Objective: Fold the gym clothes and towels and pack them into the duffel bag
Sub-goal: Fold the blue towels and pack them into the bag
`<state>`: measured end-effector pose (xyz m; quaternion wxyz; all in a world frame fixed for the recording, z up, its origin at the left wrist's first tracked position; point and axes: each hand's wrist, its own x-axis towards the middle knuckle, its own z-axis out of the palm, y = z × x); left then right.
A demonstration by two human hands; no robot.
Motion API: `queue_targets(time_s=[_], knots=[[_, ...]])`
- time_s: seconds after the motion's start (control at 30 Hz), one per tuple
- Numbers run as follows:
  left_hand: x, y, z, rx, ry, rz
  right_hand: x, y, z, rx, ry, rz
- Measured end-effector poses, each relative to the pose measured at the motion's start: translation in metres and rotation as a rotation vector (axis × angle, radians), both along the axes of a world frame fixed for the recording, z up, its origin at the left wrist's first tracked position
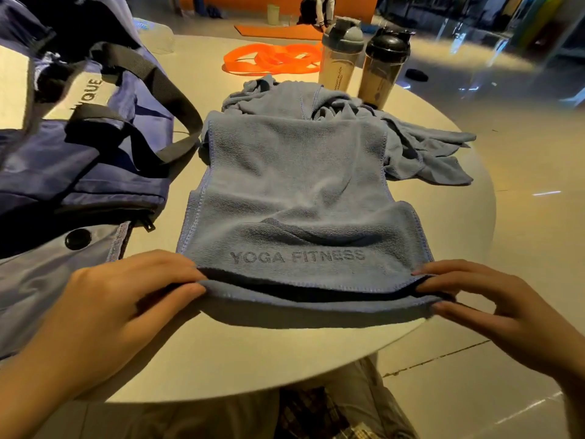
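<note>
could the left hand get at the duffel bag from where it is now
Probably yes: the duffel bag lies right beside the left hand, nothing between them, though that hand now pinches the towel corner.

Readable lettering on the towel and the bag

The blue towel [294, 185] carries "YOGA FITNESS" in dark capitals near its front edge. A pale panel on the navy duffel bag [79, 172] shows the letters "QUE", the rest of the word hidden. The shaker bottle [340, 55] bears small vertical print, too blurred to read.
</note>
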<state>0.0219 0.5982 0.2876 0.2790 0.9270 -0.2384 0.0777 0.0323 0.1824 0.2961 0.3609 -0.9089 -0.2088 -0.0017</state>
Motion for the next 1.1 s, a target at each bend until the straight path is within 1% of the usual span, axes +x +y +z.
queue_targets(time_s=[0.03, 0.13, 0.2, 0.33, 0.4, 0.5, 0.57, 0.67, 0.8, 0.87, 0.97, 1.1], knots=[[0.003, -0.004, 0.003, -0.032, -0.002, 0.033, 0.001, 0.0, 0.0, 0.025, -0.01, -0.023], [0.007, -0.007, 0.001, 0.003, -0.1, 0.064, 0.009, 0.006, -0.001, 0.052, -0.064, -0.121], [0.005, -0.008, 0.002, 0.001, -0.09, 0.054, 0.016, 0.013, -0.003, 0.074, -0.074, -0.172], [0.006, -0.006, -0.001, -0.079, -0.1, 0.067, 0.026, 0.018, -0.006, 0.249, -0.039, -0.273], [0.005, -0.006, -0.002, -0.104, -0.094, 0.071, 0.028, 0.017, -0.009, 0.282, -0.031, -0.304], [0.005, -0.005, -0.003, -0.059, -0.096, 0.061, 0.027, 0.02, -0.008, 0.33, -0.002, -0.325], [0.008, -0.005, -0.005, -0.085, -0.102, 0.083, 0.026, 0.022, -0.008, 0.355, -0.007, -0.342], [0.012, -0.003, -0.011, -0.229, -0.033, 0.119, 0.025, 0.024, -0.007, 0.421, 0.012, -0.358], [0.019, 0.003, -0.016, -0.398, 0.102, 0.138, 0.022, 0.025, -0.003, 0.431, 0.022, -0.336], [0.023, 0.007, -0.016, -0.421, 0.128, 0.152, 0.023, 0.026, 0.001, 0.442, 0.007, -0.339], [0.029, 0.015, -0.008, -0.382, 0.171, 0.165, 0.027, 0.027, 0.008, 0.462, -0.031, -0.331], [0.044, 0.02, 0.016, -0.343, 0.177, 0.158, 0.034, 0.026, 0.022, 0.406, -0.009, -0.308]])
